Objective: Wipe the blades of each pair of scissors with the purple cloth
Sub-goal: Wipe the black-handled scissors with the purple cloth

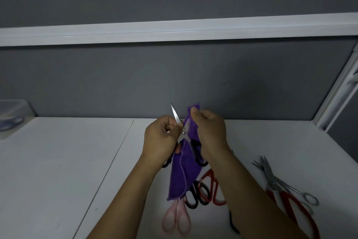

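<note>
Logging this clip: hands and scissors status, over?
Left hand grips black-handled scissors, blades spread. Right hand pinches purple cloth over one blade. Nothing blocking.

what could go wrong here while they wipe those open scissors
1. The held scissors are spread open, and the bare blade points up right beside the left hand; a slip could nick a finger.
2. The right hand pinches the purple cloth over the other blade; sliding along the edge might cut through to the fingers.
3. The cloth's hanging tail could snag the pink scissors lying below.
</note>
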